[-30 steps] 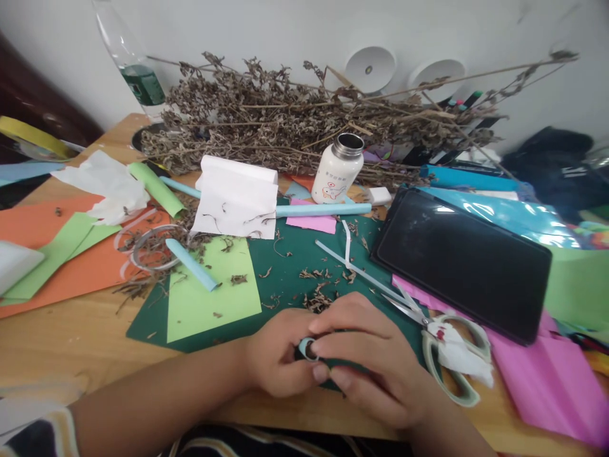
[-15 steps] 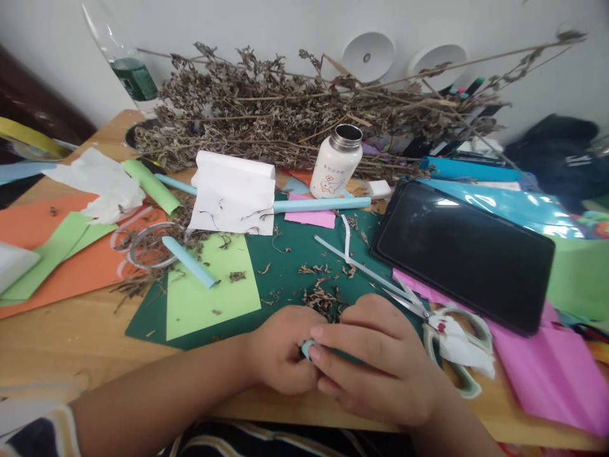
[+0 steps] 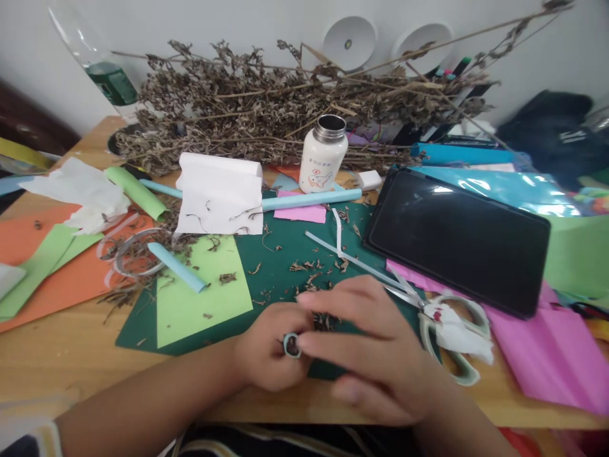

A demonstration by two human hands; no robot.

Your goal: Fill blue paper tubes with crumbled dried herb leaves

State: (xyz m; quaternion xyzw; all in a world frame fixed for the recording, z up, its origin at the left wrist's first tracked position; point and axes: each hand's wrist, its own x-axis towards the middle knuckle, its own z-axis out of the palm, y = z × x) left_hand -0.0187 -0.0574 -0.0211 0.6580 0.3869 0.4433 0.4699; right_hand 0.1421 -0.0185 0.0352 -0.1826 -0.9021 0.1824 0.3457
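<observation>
My left hand (image 3: 271, 352) is closed in a fist around a light blue paper tube (image 3: 290, 344). Its round open end faces up, with dark dried bits showing inside. My right hand (image 3: 368, 349) hovers at the tube's mouth, fingers spread, one fingertip at or very near the rim. Behind both hands, crumbled dried leaves (image 3: 311, 273) lie on the green cutting mat (image 3: 266, 254), some of them hidden by my fingers. Another light blue paper tube (image 3: 178, 268) rests on a lime green sheet (image 3: 204, 311) to the left.
Scissors (image 3: 423, 304) lie right of my right hand beside a black tablet (image 3: 459, 238). An uncapped white bottle (image 3: 324, 155) stands behind the mat, before a heap of dried plant stems (image 3: 228, 101). A tape roll (image 3: 143, 251) and white paper (image 3: 219, 193) are at left.
My right hand's fingers have opened and lifted off the tube's end, so its mouth now shows. My left hand keeps its grip. The whole view has shifted slightly.
</observation>
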